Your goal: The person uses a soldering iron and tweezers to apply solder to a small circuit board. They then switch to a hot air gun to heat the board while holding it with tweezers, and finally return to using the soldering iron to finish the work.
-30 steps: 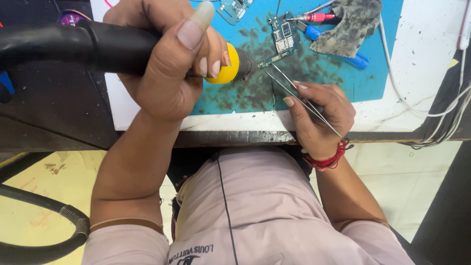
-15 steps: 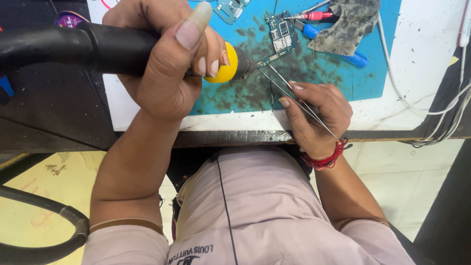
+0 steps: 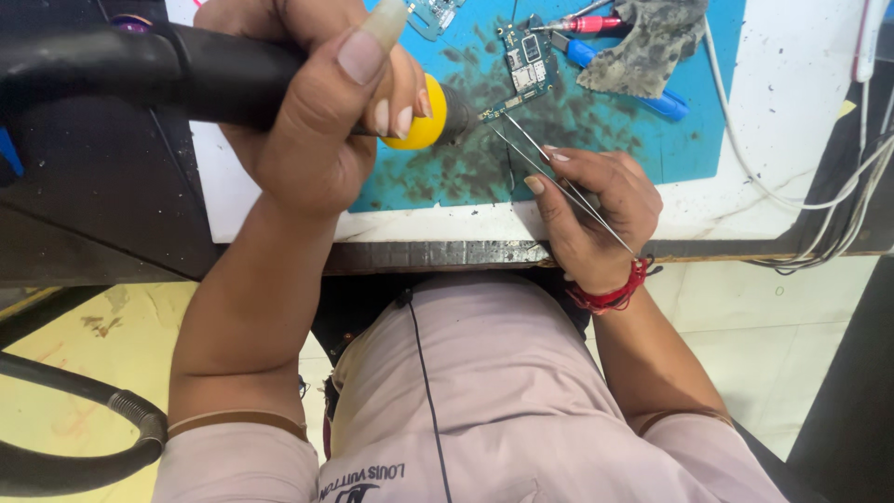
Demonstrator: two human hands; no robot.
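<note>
Left hand (image 3: 317, 112): my fingers are clenched round the black hot-air handle (image 3: 168, 74), its yellow collar (image 3: 419, 116) and nozzle aimed at the board.
Right hand (image 3: 591, 214): pinching steel tweezers (image 3: 549, 177), tips just beside the board's lower edge.
Circuit board (image 3: 523, 65): flat on the blue mat (image 3: 708, 140) (soot-flecked).
Behind it: red-handled tool (image 3: 596, 23), blue pen-shaped tool (image 3: 633, 84), grimy rag (image 3: 656, 42).
Right edge: white cables (image 3: 819, 200).

Our right hand (image 3: 591, 210) now sits a little higher and nearer the circuit board (image 3: 524, 58) than a second ago, and the tweezers (image 3: 559, 182) reach up so their tips lie just below the board's lower edge. The nozzle of the hot-air tool (image 3: 186, 70) in our left hand (image 3: 317, 102) now almost meets the tweezer tips.
</note>
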